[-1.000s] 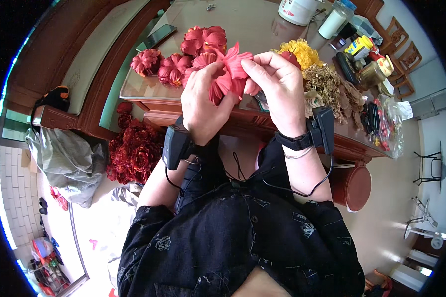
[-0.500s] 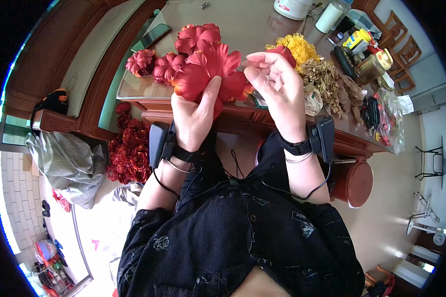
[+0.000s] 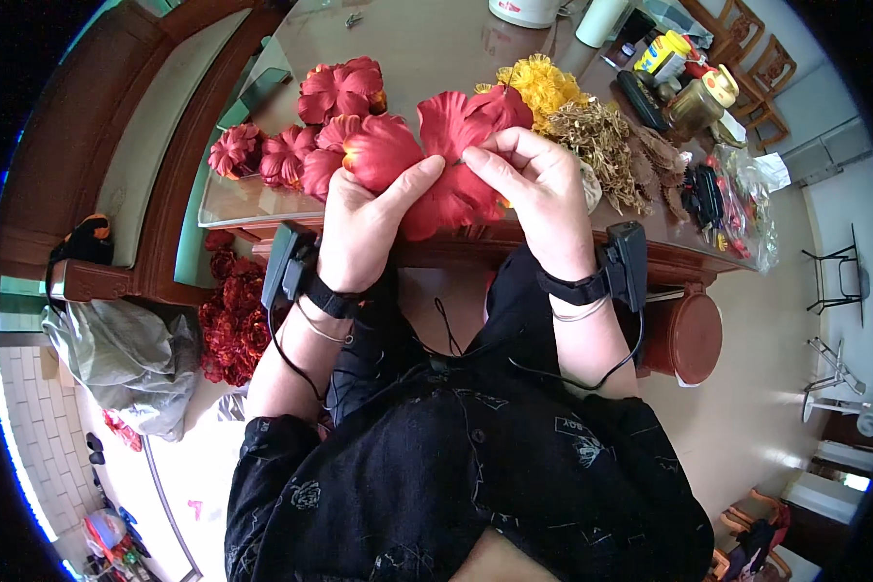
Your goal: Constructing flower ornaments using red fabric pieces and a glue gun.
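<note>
Over the table's near edge, my left hand (image 3: pixel 367 223) is closed on a large red cloth flower (image 3: pixel 456 199) with broad petals, thumb lying across its middle. My right hand (image 3: pixel 548 194) pinches at the flower's centre, its thumb tip close to the left thumb; what lies between those fingertips is too small to make out. Several finished-looking red flowers (image 3: pixel 341 89) sit on the table just past my left hand. Beyond my right hand are a yellow frilly bunch (image 3: pixel 543 85) and a heap of dry brown stems (image 3: pixel 594 136).
On the table's right stand a brown jar (image 3: pixel 694 118), a yellow container (image 3: pixel 663 54) and a clear plastic bag (image 3: pixel 752 213). Dark red blooms (image 3: pixel 235 325) are bundled below the left edge. A red-brown round stool (image 3: pixel 687 338) stands at the right.
My right hand has moved in from beside the flower and now pinches at its centre. The flower's petals have spread and turned, and the view has shifted slightly.
</note>
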`<state>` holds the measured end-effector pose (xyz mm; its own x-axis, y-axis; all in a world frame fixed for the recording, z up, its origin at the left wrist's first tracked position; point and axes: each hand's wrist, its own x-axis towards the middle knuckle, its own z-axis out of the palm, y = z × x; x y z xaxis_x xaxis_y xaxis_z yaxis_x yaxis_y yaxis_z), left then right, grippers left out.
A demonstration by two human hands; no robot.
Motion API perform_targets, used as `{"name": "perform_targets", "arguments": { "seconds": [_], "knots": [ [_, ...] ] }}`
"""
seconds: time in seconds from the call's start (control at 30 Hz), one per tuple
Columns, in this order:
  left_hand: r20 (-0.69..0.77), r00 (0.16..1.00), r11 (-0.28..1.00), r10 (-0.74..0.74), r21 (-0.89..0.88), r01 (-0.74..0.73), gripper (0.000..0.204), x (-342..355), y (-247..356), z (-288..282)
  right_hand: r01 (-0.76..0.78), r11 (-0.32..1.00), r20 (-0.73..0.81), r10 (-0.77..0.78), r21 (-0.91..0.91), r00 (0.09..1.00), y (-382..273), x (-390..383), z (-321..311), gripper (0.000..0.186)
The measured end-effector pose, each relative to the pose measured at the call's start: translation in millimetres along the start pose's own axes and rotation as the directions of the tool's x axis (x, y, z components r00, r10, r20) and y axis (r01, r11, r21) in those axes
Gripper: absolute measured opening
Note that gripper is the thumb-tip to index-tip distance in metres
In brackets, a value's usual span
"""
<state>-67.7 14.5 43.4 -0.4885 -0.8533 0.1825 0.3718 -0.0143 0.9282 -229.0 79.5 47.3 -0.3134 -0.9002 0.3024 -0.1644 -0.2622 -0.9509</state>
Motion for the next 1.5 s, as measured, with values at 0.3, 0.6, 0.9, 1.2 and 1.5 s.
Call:
{"name": "perform_targets", "arguments": {
  "seconds": [0.3, 0.6, 0.9, 1.2, 1.5],
  "knots": [
    [0.255, 0.961, 0.993, -0.109, -0.023, 0.119, 0.017, 81, 3, 22, 0.089, 0.993, -0.127, -0.080, 0.071, 0.989, -9, 49, -45, 0.017],
    [0.209, 0.954, 0.973, -0.216, -0.039, 0.229, 0.021, 108, -16, 28, 0.004, 0.999, -0.155, -0.010, -0.038, 0.988, 1, 63, -59, 0.019],
    [0.209, 0.957, 0.978, -0.203, -0.012, 0.210, 0.027, 112, -14, 31, 0.070, 0.994, -0.188, -0.085, -0.081, 0.979, 0, 67, -61, 0.019],
    [0.194, 0.963, 0.981, -0.190, -0.009, 0.195, 0.027, 112, -17, 34, 0.053, 0.997, -0.176, -0.063, -0.059, 0.982, 8, 69, -63, 0.017],
    [0.181, 0.965, 0.981, -0.188, -0.018, 0.194, 0.025, 113, -20, 33, 0.140, 0.983, -0.177, -0.160, -0.122, 0.971, 9, 73, -64, 0.017]
  ]
}}
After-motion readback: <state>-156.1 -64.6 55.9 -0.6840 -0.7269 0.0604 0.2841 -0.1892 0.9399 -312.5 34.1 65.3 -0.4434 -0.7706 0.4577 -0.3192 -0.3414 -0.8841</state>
